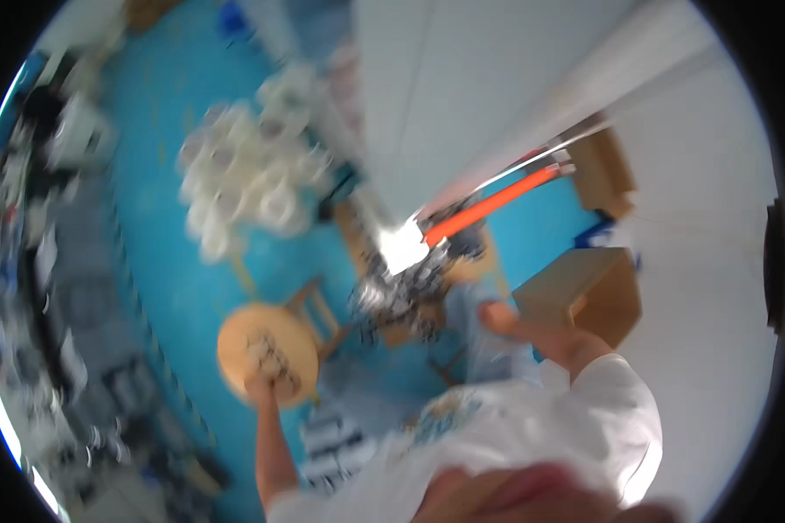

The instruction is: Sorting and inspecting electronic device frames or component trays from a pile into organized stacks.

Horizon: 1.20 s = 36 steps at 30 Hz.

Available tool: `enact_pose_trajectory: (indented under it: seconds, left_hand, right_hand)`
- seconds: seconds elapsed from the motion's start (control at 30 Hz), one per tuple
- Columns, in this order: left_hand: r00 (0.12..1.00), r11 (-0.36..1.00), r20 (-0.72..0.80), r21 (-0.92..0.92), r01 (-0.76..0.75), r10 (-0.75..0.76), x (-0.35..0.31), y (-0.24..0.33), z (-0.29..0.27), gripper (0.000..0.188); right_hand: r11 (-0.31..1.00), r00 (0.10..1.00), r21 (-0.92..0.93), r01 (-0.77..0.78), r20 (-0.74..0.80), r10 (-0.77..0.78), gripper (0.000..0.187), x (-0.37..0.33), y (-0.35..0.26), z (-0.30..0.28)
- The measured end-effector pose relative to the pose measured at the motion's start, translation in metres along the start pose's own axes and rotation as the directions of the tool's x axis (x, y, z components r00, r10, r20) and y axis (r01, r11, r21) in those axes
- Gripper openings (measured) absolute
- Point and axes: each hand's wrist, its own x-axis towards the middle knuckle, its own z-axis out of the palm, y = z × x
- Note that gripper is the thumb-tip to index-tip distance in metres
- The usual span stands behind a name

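Reaching to blurred dark parts on the lower-left stool, the left hand; whether it or the right hand, right of centre, grips anything cannot be told. Blue floor borders the stool's left edge.

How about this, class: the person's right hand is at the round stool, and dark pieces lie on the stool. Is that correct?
Not quite: the head view shows the left hand at the round stool, not the right hand. Dark pieces do lie on the stool.
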Motion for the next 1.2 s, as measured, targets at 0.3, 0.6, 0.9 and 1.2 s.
enact_pose_trajectory:
  seconds: [0.3, 0.6, 0.9, 1.2]
  left_hand:
    - [0.808, 0.964, -0.532, -0.211, 0.161, -0.252, -0.051, 0.081, 0.012, 0.035]
    - [0.362, 0.885, -0.874, -0.415, -0.212, -0.323, -0.102, 0.067, 0.057, 0.024]
    - [-0.634, -0.047, -0.639, 0.687, -0.725, 0.435, -0.448, 0.331, -0.130, 0.134]
    - [-0.614, 0.126, -0.751, 0.652, -0.748, 0.243, -0.536, 0.269, -0.146, 0.114]
  right_hand:
    - [0.914, 0.823, -0.103, 0.392, -0.405, -0.399, 0.015, -0.037, 0.110, 0.008]
    - [0.758, 0.591, -0.321, 0.567, -0.483, -0.646, 0.015, 0.033, 0.168, 0.031]
    - [0.779, 0.474, -0.246, 0.577, -0.676, -0.565, 0.022, -0.005, 0.139, 0.042]
    - [0.620, 0.309, -0.304, 0.724, -0.660, -0.685, 0.016, 0.014, 0.160, 0.065]
